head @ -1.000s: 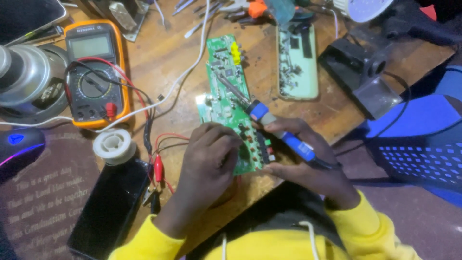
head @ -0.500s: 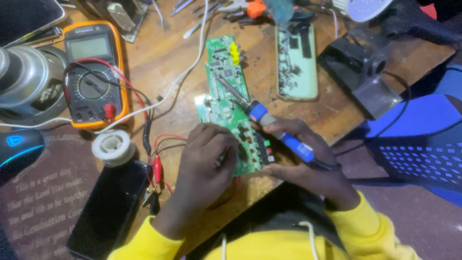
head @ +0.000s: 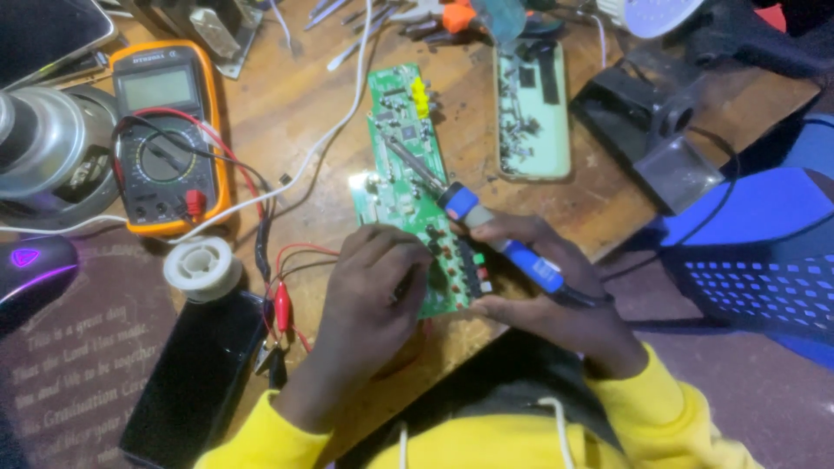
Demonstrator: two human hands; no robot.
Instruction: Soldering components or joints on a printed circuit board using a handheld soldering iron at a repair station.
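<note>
Here's the right hand [head: 543, 295], wrapped tight around the blue handle of a soldering iron [head: 491, 233], the metal tip angled up and left, resting over the upper half of the green circuit board [head: 413, 174]. That board lies flat in the middle of the wooden surface [head: 295, 113], running from the yellow connectors at its far end down to the near end, tucked under the fingers. Over on the other side, the left hand [head: 373, 300] is curled down onto the near part of the board, fingertips pressing at its edge; whether it pinches anything small there, I cannot tell. Yellow sleeves [head: 261, 434] frame the bottom of the view. Left of the board sits an orange multimeter [head: 169, 139], its red and black leads [head: 252, 187] trailing toward the hands, with a red crocodile clip [head: 282, 306] lying just beside the left wrist. A white solder spool [head: 202, 267] stands between the multimeter and a black phone [head: 191, 373]. Further left, a glowing purple mouse [head: 35, 265] on a dark mat [head: 78, 365], and a metal cylinder [head: 39, 143] behind it. Beyond the board, a pale green tray of small parts [head: 532, 113] lies well apart from the hands, with a black stand [head: 647, 117] to its right.
</note>
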